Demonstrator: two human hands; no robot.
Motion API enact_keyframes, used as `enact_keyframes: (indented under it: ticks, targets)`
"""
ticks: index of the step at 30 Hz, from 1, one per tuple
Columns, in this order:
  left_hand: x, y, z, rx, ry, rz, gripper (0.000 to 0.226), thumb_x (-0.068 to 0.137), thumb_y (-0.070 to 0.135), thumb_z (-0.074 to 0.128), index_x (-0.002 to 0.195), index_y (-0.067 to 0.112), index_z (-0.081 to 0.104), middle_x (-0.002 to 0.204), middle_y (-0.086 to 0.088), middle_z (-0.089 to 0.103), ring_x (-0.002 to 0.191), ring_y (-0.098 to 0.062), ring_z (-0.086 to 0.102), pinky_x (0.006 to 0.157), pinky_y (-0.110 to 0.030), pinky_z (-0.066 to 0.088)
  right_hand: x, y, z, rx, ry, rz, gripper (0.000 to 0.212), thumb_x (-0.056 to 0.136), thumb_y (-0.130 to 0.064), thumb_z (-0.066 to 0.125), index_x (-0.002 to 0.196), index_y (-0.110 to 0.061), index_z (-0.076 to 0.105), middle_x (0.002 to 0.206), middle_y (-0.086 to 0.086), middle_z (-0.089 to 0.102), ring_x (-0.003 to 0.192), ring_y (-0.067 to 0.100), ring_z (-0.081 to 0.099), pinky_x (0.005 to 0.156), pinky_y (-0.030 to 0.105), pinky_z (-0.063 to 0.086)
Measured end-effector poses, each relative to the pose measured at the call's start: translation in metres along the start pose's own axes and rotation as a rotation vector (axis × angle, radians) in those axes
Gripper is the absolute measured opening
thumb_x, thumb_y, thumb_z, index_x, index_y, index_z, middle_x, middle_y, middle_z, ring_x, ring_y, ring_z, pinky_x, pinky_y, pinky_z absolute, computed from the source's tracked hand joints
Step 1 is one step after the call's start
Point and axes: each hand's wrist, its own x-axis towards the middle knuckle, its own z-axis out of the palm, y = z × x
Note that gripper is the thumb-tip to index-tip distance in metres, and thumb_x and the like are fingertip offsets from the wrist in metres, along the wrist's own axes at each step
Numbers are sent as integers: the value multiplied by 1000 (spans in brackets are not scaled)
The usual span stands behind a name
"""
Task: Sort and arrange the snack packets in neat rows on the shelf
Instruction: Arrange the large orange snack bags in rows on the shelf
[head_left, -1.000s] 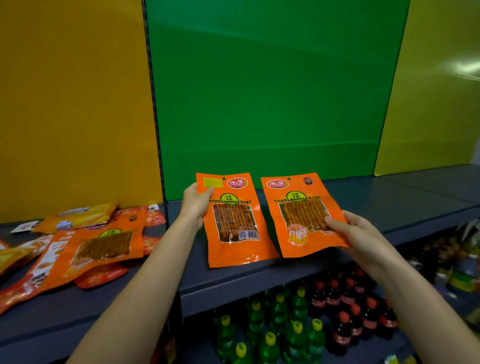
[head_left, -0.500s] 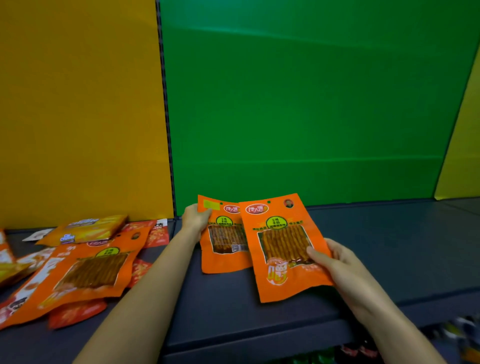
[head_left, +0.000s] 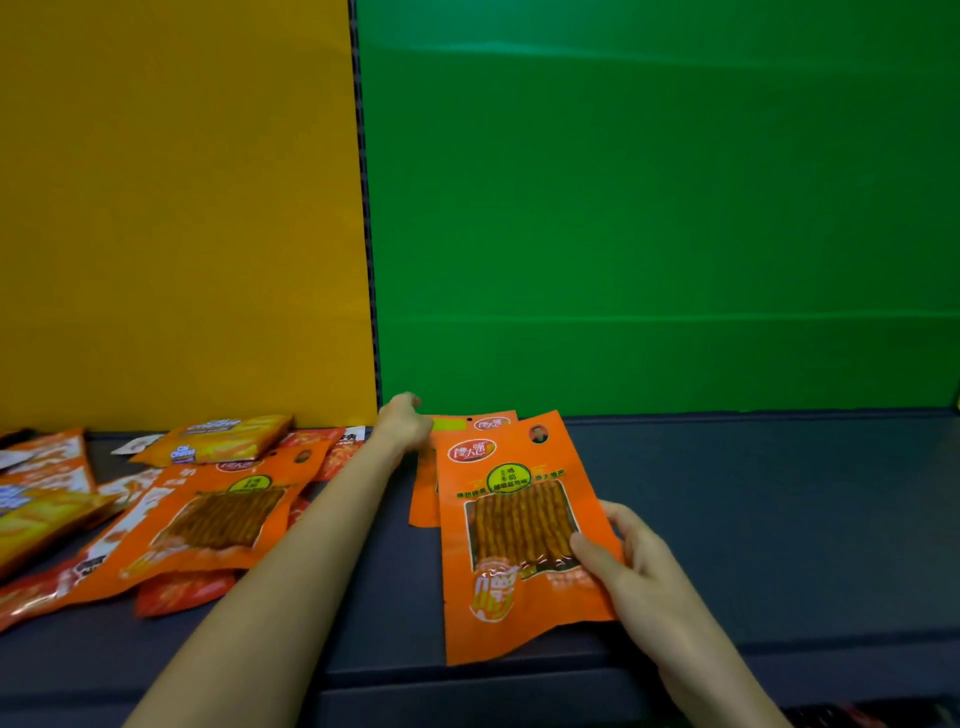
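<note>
Two orange snack packets lie on the dark shelf (head_left: 753, 519) in front of the green back panel. The front packet (head_left: 514, 525) overlaps most of the rear packet (head_left: 423, 488). My right hand (head_left: 623, 566) grips the front packet at its right edge, thumb on its clear window. My left hand (head_left: 402, 423) holds the rear packet at its top left corner, close to the back panel; the packet's lower part is hidden by the front one.
A loose pile of orange, yellow and red snack packets (head_left: 208, 514) lies on the left shelf section under the yellow panel. A dark upright strip (head_left: 366, 260) divides the yellow and green panels. The shelf's front edge (head_left: 467, 691) runs along the bottom.
Both packets have moved back and down onto the shelf, and the right packet has slid left over the left one. The view has shifted so the lower shelf's bottles are out of sight.
</note>
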Motion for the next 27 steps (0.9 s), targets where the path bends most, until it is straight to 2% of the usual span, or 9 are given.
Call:
enact_keyframes:
  ticks: [3, 5, 8, 11, 14, 17, 20, 24, 27]
  targets:
    - [-14, 5, -20, 133, -1, 126, 35, 90, 9, 53, 125, 3, 53, 134, -13, 53, 124, -26, 49, 102, -31, 38, -4, 0, 14, -93, 15, -23, 19, 92, -22, 53, 104, -36, 48, 91, 1, 70, 86, 20, 68, 83, 43, 54]
    - [-28, 6, -35, 232, 10, 212, 28, 91, 10, 51, 116, 4, 61, 124, -11, 60, 115, -24, 55, 96, -31, 42, -7, -1, 20, -261, 56, -64, 26, 93, -29, 50, 113, -40, 38, 96, -1, 67, 93, 22, 63, 86, 42, 50]
    - [-52, -1, -55, 348, 50, 308, 23, 90, 16, 53, 109, 8, 64, 115, -8, 65, 106, -23, 59, 90, -33, 45, -16, -8, 25, -535, 78, -118, 44, 94, -36, 44, 131, -35, 19, 102, -7, 60, 102, 21, 57, 83, 34, 42]
    - [-80, -15, -73, 413, 101, 348, 20, 90, 25, 54, 105, 16, 64, 107, -2, 67, 97, -21, 61, 82, -35, 48, -25, -18, 23, -685, 75, -155, 48, 95, -40, 39, 135, -32, 12, 96, -11, 51, 105, 19, 57, 77, 32, 36]
    - [-108, -32, -85, 428, 132, 347, 19, 90, 28, 55, 105, 19, 64, 101, 4, 66, 88, -18, 60, 76, -33, 49, -26, -28, 18, -853, 51, -181, 53, 95, -45, 35, 138, -29, 9, 105, -5, 56, 108, 22, 57, 82, 33, 41]
    - [-131, -49, -96, 427, 188, 340, 17, 89, 29, 57, 102, 21, 65, 101, 3, 67, 82, -17, 58, 75, -33, 49, -23, -35, 11, -1099, 14, -232, 51, 94, -53, 32, 136, -28, 17, 118, -3, 59, 110, 22, 57, 84, 33, 43]
    - [-151, -65, -106, 450, 241, 315, 17, 88, 30, 57, 101, 22, 65, 101, 1, 69, 90, -20, 62, 77, -35, 50, -16, -42, 5, -1234, 25, -299, 45, 93, -55, 31, 128, -26, 34, 122, -4, 57, 111, 21, 57, 78, 31, 42]
    - [-176, -84, -120, 506, 371, 289, 16, 88, 32, 57, 100, 25, 65, 98, 5, 70, 90, -20, 62, 67, -29, 41, -5, -51, 12, -1173, 64, -470, 37, 95, -46, 34, 125, -26, 43, 125, -6, 54, 113, 20, 55, 84, 33, 45]
    - [-188, -98, -136, 513, 409, 244, 13, 88, 33, 57, 95, 25, 64, 94, 4, 69, 88, -21, 63, 67, -31, 44, 2, -58, 30, -1056, -3, -558, 29, 96, -37, 36, 120, -29, 49, 123, -9, 57, 111, 19, 55, 83, 33, 44]
